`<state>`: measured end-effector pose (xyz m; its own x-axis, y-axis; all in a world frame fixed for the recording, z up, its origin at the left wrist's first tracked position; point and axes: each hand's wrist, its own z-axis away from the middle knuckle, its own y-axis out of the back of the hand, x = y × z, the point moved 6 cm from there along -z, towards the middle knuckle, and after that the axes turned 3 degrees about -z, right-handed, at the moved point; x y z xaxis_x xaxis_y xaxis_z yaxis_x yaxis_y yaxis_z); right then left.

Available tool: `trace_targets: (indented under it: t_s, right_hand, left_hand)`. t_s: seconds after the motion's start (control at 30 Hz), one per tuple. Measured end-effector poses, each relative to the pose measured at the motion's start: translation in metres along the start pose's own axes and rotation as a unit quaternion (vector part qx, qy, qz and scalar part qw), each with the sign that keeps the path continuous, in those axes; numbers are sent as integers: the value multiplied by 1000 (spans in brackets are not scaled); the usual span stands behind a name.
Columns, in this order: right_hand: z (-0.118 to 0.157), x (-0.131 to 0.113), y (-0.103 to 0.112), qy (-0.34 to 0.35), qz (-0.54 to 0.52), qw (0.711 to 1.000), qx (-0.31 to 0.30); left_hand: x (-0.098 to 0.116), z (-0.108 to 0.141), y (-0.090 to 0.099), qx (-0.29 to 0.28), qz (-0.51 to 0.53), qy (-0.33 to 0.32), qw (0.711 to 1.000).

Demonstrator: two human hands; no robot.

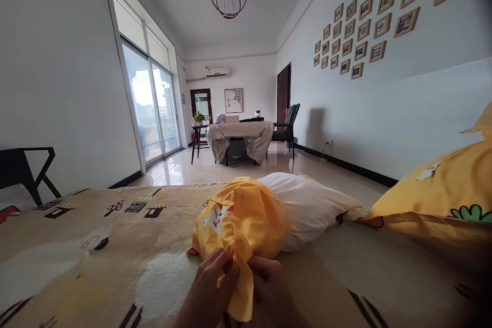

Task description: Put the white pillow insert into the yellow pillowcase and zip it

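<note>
A yellow pillowcase (265,210) with a white cartoon face printed on it lies bunched and puffed up on the bed in front of me. My left hand (215,277) pinches gathered cloth at its near end. Close by on the right, my right hand (266,274) has its fingers curled against the same cloth, partly hidden by a fold. Between both hands a strip of the yellow fabric hangs toward me. Touching the pillowcase on its far right side is a white pillow (307,205). What fills the pillowcase, if anything, is hidden.
A patterned beige blanket (126,236) covers the bed. At the right edge stands another yellow pillow (438,184). A black chair (23,169) is beside the bed at left. Beyond the bed are a cloth-covered table (240,130) and a dark armchair (286,125).
</note>
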<state>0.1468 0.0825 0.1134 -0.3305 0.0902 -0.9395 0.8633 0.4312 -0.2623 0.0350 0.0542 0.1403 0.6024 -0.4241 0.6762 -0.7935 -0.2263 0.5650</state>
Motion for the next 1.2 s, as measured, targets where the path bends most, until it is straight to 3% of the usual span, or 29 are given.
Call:
trace_targets:
  t_s: [0.23,0.5,0.6,0.8,0.9,1.07,1.2]
  right_hand:
    - [-1,-12,2,32,56,998,18]
    - [-3,-7,10,84,102,991,10]
    - [-6,-3,11,139,111,984,-5]
    - [-15,1,29,253,242,933,80]
    - [-13,-4,25,294,306,903,70]
    - [-9,-15,23,279,324,903,44]
    - [-12,-25,37,263,342,901,52]
  left_hand:
    - [-12,-4,-7,-26,4,9,1000]
    - [0,-1,-3,38,80,22,996]
    - [0,-1,-1,49,124,40,990]
    - [-1,-5,-3,31,177,50,983]
    - [-2,-5,-5,19,191,52,980]
    - [-19,-3,-2,6,225,86,970]
    - [-35,-3,11,48,250,150,955]
